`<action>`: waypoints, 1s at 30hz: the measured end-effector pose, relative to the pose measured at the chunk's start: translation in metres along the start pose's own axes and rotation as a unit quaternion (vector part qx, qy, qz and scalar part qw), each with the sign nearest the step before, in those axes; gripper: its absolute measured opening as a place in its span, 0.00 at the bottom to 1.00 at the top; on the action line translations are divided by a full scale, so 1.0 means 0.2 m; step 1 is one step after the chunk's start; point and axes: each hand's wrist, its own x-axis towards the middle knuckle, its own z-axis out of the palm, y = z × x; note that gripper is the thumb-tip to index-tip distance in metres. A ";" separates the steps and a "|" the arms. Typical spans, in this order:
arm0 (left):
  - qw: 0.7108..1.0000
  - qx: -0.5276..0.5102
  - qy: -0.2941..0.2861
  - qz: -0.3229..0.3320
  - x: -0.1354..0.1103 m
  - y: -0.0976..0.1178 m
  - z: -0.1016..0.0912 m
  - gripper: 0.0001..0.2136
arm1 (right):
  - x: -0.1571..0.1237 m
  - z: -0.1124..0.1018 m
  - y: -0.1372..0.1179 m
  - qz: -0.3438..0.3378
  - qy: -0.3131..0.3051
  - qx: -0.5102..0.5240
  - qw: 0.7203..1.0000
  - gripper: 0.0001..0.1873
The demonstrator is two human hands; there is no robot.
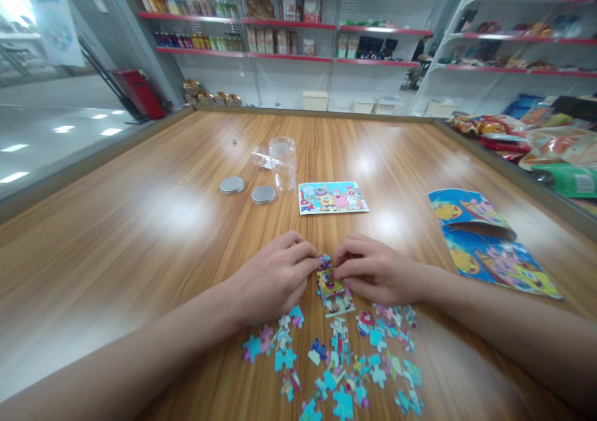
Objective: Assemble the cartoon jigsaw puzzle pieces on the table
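A small joined block of jigsaw puzzle [332,290] with a yellow cartoon figure lies between my hands. A purple and blue puzzle piece [324,260] sits at its far end. My left hand [282,273] is closed, its thumb and fingertips gripping that piece from the left. On the other side, my right hand [375,270] has its fingers curled against the block's right edge, closed on it. Loose puzzle pieces [342,402], mostly light blue with some pink, red and green, are scattered nearer to me. My fingers partly cover the block's edges.
Beyond my hands lies a picture card [333,198] with cartoon figures. Clear plastic jars [283,166] stand or lie by two silver lids [263,194]. At right is a bent blue printed sheet [499,253]. Snack bags [499,135] border the table; shelves [289,23] stand behind.
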 end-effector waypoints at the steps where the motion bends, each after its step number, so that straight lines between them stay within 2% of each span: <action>1: 1.000 0.003 -0.003 -0.009 0.00 0.00 0.00 0.14 | 0.00 0.00 0.00 0.000 -0.001 0.001 1.000 0.10; 10: 1.000 -0.005 0.003 0.025 0.01 -0.01 -0.01 0.13 | -0.01 0.00 0.01 0.002 -0.003 0.008 1.000 0.09; 30: 1.000 -0.002 -0.003 0.025 0.00 0.00 -0.02 0.15 | 0.00 0.00 0.00 0.005 -0.003 0.003 1.000 0.10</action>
